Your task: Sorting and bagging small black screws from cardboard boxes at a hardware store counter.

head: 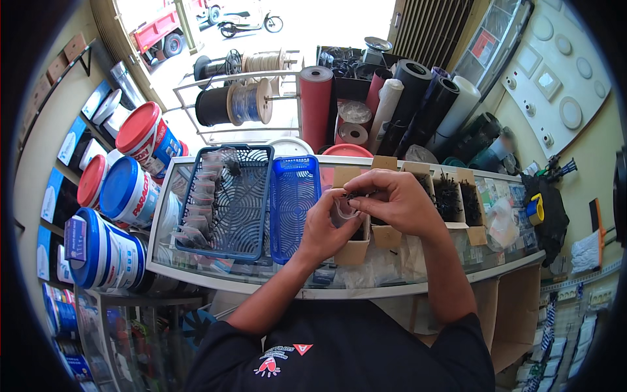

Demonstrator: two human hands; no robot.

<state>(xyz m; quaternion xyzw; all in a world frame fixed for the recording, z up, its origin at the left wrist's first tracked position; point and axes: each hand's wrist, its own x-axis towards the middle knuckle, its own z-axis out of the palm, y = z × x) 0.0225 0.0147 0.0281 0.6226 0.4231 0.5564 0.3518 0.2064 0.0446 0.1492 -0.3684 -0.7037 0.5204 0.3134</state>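
Observation:
My left hand [321, 229] holds a small clear plastic bag [344, 209] by its mouth, above the glass counter. At the bag's opening are the fingers of my right hand [404, 203], pinching a few small dark pieces that look like black screws. Below and beyond my hands stands a row of open cardboard boxes. Black screws [446, 198] fill one box to the right, and another box [476, 235] beside it also holds dark screws. My hands partly cover the nearer boxes, including one with a lowered cardboard flap [351, 256].
A dark blue plastic basket [267, 206] holds several small filled bags [203, 198] along its left side. Beside it lies a brighter blue basket [295, 183]. Loose plastic bags [374, 269] lie near the counter's front edge [343, 293]. Paint buckets [110, 250] stand left; rolls [316, 105] stand behind.

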